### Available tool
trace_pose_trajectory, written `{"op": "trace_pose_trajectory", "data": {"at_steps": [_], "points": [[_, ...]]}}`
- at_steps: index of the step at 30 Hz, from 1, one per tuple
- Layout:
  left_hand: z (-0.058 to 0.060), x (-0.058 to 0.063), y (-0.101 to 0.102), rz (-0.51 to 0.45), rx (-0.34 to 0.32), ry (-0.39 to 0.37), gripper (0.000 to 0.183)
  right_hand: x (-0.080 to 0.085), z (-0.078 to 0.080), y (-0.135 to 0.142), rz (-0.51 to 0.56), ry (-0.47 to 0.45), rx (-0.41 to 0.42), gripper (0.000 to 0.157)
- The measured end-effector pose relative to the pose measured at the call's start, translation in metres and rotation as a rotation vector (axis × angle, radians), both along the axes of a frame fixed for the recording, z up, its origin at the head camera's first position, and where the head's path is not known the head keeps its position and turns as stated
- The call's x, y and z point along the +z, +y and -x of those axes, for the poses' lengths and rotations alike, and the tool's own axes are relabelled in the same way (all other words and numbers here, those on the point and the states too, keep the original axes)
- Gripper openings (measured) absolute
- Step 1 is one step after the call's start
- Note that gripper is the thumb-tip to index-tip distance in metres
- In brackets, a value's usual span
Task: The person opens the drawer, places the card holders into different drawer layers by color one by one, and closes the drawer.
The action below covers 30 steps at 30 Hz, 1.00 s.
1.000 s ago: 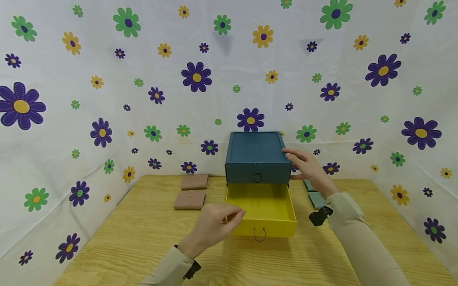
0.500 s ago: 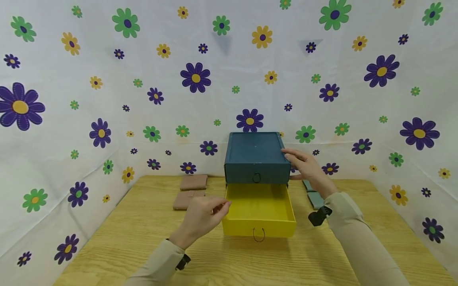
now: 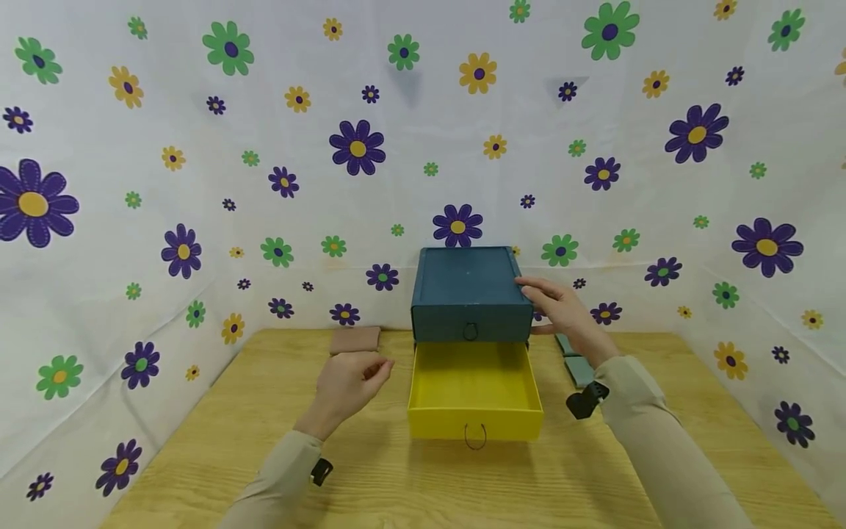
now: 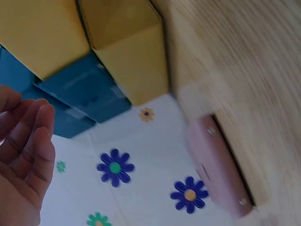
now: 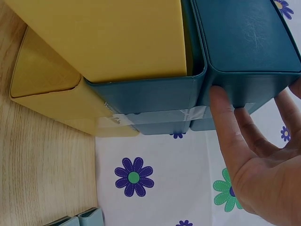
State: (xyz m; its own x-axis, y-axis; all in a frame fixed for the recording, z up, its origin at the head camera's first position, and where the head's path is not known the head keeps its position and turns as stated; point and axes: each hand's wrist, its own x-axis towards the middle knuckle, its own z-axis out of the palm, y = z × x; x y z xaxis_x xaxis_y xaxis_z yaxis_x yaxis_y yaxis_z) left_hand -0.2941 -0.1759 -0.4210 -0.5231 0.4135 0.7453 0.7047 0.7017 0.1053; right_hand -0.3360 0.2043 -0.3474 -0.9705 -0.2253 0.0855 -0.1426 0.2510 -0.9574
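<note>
A blue drawer box [image 3: 469, 275] stands at the back of the table, its front bearing a thin loop handle. Below that front, a yellow drawer [image 3: 474, 425] is pulled out towards me, and its inside floor shows. My right hand [image 3: 565, 312] rests its fingers against the box's right side; in the right wrist view the fingers [image 5: 228, 125] reach straight to the blue wall. My left hand [image 3: 349, 386] hovers left of the drawer, fingers loosely bent, holding nothing. Just behind it lies a pink wallet [image 3: 355, 339]. A snap-edged pink wallet [image 4: 218, 165] appears in the left wrist view.
Right of the box lie two teal wallets [image 3: 579, 371], partly behind my right hand and wrist. Clear tape [image 5: 155, 115] runs along the stack's side. A white flowered cloth [image 3: 284, 95] hangs behind and beside the wooden table [image 3: 218, 419].
My left hand has moved left and a little up, away from the yellow drawer, and now covers the nearer pink wallet. My right hand stays against the box. The drawer remains pulled out.
</note>
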Motion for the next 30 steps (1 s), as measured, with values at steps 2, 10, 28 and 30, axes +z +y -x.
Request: {"op": "trace_pose_trajectory", "data": {"at_steps": [2,10,28,30], "points": [[0.008,-0.003,-0.007,-0.005,0.005,-0.077,0.017,0.001,0.000,0.001,0.000,0.000,-0.001,0.053],[0.037,-0.014,-0.034,0.063,0.112,-0.379,0.009,0.004,0.001,0.002,0.007,-0.011,-0.002,0.053],[0.069,-0.033,-0.071,0.189,0.255,-0.729,0.071,0.000,0.003,0.000,0.007,-0.013,-0.002,0.053],[0.068,-0.036,-0.073,0.184,0.254,-0.739,0.068,-0.001,0.002,0.000,0.001,-0.012,-0.002,0.053]]}}
